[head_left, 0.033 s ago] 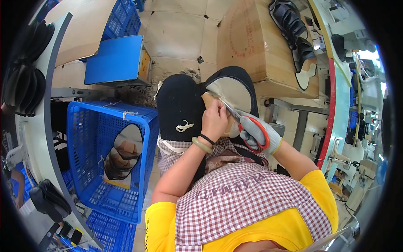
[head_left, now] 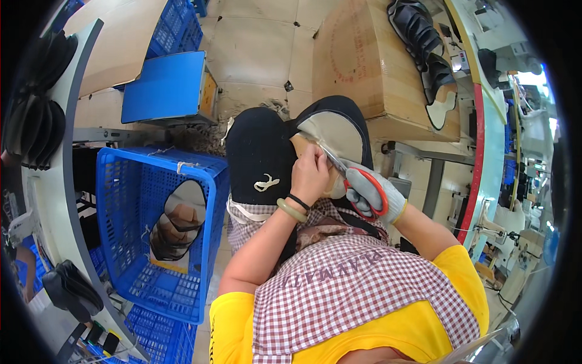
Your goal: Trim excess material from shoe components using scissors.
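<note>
Over my right thigh lies a shoe piece point(head_left: 334, 136) with a cream face and a tan part beside it. My left hand point(head_left: 310, 173) pinches the tan part between closed fingers, with a pale bangle and a dark band at the wrist. My right hand point(head_left: 379, 197), in a whitish-grey work glove, is closed round the red handles of a pair of scissors point(head_left: 374, 193). The scissors' blades point up and left, close by my left fingertips. Whether they are biting into the edge is too small to tell. A cream scrap point(head_left: 266, 182) rests on my dark left trouser leg.
At my left stands a blue plastic crate point(head_left: 209, 255) holding a stack of shoe pieces point(head_left: 177, 221). Beyond it is a blue-topped stool point(head_left: 163, 88). A cardboard box point(head_left: 351, 60) at the far right carries a row of black shoe pieces point(head_left: 421, 36). Workbenches flank both sides.
</note>
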`<state>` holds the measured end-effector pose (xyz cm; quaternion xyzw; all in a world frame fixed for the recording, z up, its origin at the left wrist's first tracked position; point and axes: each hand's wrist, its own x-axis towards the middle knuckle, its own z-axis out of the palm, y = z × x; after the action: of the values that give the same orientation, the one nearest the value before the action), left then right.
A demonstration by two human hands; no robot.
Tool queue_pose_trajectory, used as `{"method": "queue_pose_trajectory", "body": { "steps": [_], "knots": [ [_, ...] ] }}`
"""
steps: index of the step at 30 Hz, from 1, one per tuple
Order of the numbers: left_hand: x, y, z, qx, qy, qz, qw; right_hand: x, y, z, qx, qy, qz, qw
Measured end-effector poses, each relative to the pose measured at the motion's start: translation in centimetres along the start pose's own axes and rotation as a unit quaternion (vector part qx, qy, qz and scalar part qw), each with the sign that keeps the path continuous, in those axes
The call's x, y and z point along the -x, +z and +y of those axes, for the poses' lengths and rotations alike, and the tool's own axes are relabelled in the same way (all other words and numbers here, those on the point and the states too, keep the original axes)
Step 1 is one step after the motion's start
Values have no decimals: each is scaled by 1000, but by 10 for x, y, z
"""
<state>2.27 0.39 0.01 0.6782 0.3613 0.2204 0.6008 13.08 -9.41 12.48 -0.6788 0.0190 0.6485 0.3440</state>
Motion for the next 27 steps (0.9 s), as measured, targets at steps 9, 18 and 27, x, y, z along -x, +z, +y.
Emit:
{"method": "queue_pose_trajectory", "body": {
  "steps": [9, 18, 27],
  "knots": [
    [2, -5, 1, 39, 29, 87, 995, -11, -6, 5, 66, -59, -16, 996],
    [-9, -21, 21, -75, 92, 14, 993, 6, -23, 23, -104, -146, -140, 974],
    [-21, 8, 7, -66, 88, 7, 994, -61, -73, 49, -148, -180, -73, 970]
  ]
}}
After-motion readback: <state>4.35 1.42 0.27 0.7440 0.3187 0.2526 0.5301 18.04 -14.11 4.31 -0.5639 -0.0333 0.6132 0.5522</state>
